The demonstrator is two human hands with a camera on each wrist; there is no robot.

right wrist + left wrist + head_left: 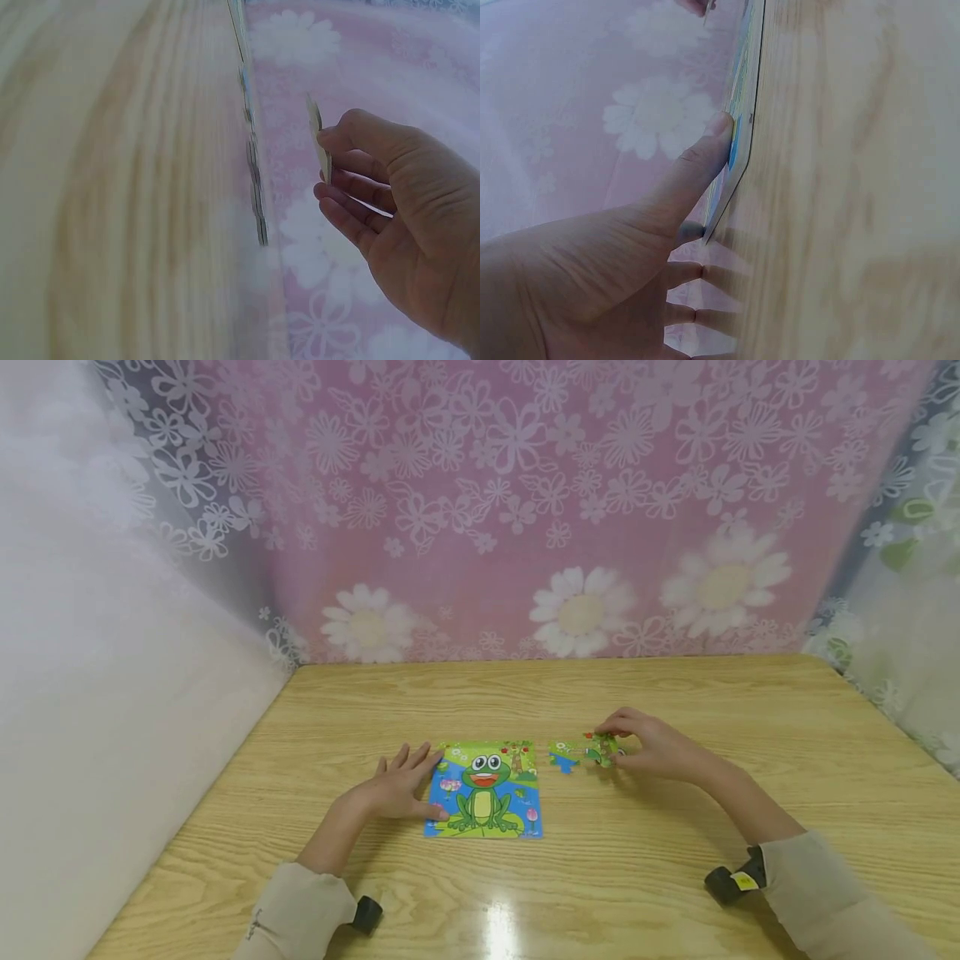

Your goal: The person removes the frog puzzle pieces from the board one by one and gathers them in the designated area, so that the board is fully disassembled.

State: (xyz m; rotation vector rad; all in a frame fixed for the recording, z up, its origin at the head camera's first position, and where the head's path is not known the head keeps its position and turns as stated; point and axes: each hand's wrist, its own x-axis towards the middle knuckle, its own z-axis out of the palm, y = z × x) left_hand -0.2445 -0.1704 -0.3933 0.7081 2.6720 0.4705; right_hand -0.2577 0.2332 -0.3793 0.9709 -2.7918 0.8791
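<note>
A square board with a frog picture lies flat on the table. My left hand rests at its left side with fingers spread and fairly straight. In the left wrist view the thumb presses on the board's edge area. To the right of the board, my right hand pinches a jigsaw piece between thumb and fingers, raised above the table. Beneath and beside it lie a few loose jigsaw pieces, in blue, green and yellow; the right hand and its piece partly hide some of them.
The wooden table runs back to a pink flowered curtain. A white cloth hangs along the left side and another flowered cloth on the right. Dark wrist cameras sit by both sleeves.
</note>
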